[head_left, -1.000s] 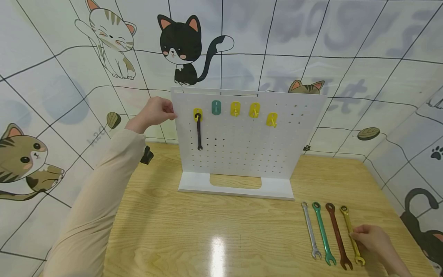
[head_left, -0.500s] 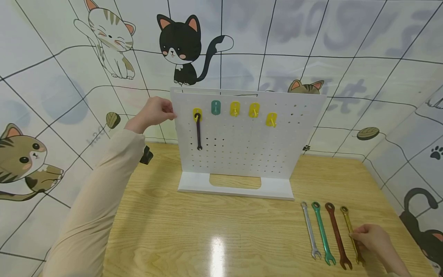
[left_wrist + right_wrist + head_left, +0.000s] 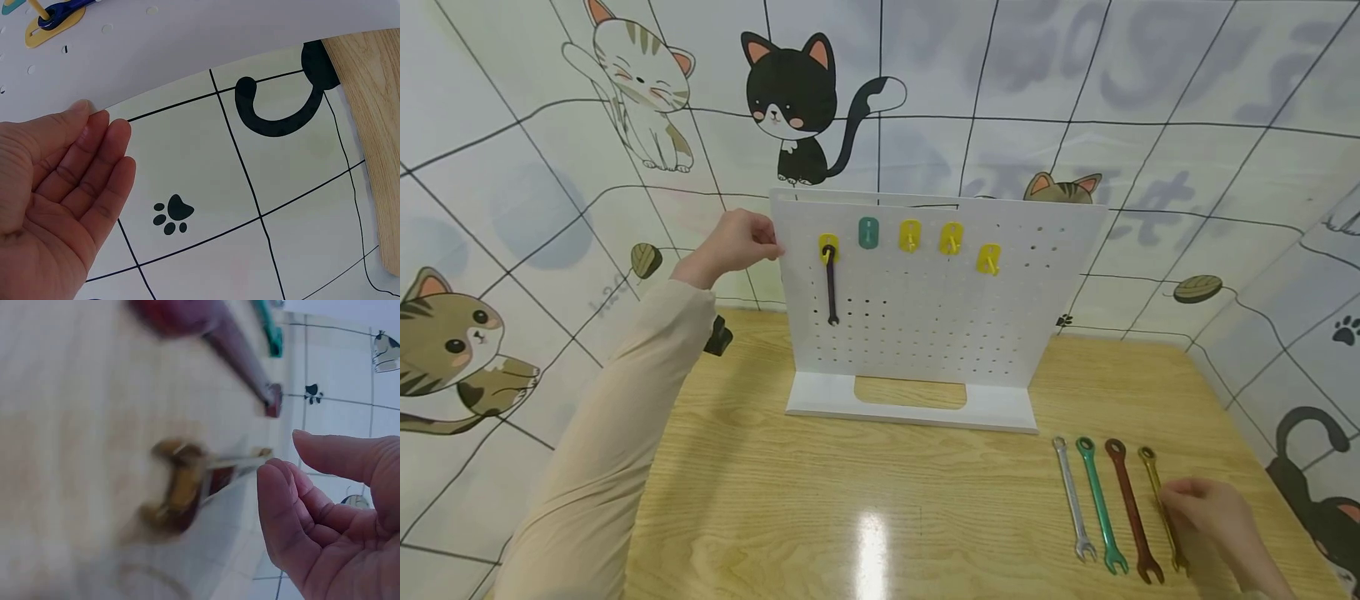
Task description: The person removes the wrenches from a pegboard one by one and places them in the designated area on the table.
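Left hand [image 3: 733,244] is reaching up with the arm extended in a beige sleeve, straight relaxed fingers [image 3: 94,134] touching the left edge of the upright white perforated pegboard [image 3: 925,333], gripping nothing. Right hand [image 3: 1213,512] is resting low on the glossy wood-grain tabletop [image 3: 850,500], fingers loosely curled beside the slim gold metal wrench [image 3: 1159,500], which is lying flat at the right end of a row; whether the fingertips are actually pinching it, cannot tell. Next to it are lying a dark red wrench [image 3: 1131,508], a green wrench [image 3: 1101,504] and a silver wrench [image 3: 1072,498], all parallel. A black wrench [image 3: 831,283] is hanging from a yellow plastic hook [image 3: 828,243].
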{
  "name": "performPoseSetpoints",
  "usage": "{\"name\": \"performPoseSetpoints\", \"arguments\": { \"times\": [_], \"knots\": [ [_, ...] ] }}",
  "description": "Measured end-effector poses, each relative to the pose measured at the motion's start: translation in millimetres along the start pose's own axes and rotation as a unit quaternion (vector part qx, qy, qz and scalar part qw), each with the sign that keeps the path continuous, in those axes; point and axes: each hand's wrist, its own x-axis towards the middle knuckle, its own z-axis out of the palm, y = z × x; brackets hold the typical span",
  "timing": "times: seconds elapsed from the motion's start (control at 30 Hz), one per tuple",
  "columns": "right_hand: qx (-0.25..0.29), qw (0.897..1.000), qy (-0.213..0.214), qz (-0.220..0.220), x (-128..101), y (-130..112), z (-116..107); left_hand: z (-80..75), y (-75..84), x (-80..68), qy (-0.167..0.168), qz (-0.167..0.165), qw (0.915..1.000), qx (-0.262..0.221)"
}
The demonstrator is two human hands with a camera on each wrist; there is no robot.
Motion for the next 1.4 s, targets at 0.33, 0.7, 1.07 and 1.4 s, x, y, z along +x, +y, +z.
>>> {"name": "performPoseSetpoints", "arguments": {
  "times": [0.33, 0.7, 1.07, 1.4],
  "knots": [
    [0.050, 0.998, -0.013, -0.022, -1.3, -32.2, -2.4, 0.4, -1.0, -0.1, -0.001, -0.001, 1.0000, -0.004],
    [0.060, 0.995, 0.011, -0.078, -1.9, -60.6, 5.8, 1.0, -1.3, -2.0, 0.004, 0.005, 1.0000, -0.003],
    [0.071, 0.987, 0.018, -0.142, -9.0, -97.2, 16.1, 1.0, -0.1, -3.6, 0.002, 0.004, 1.0000, -0.005],
    [0.102, 0.982, 0.004, -0.157, -9.2, -129.6, 25.4, 0.6, -0.3, -4.0, 0.004, 0.005, 1.0000, -0.001]
  ]
}}
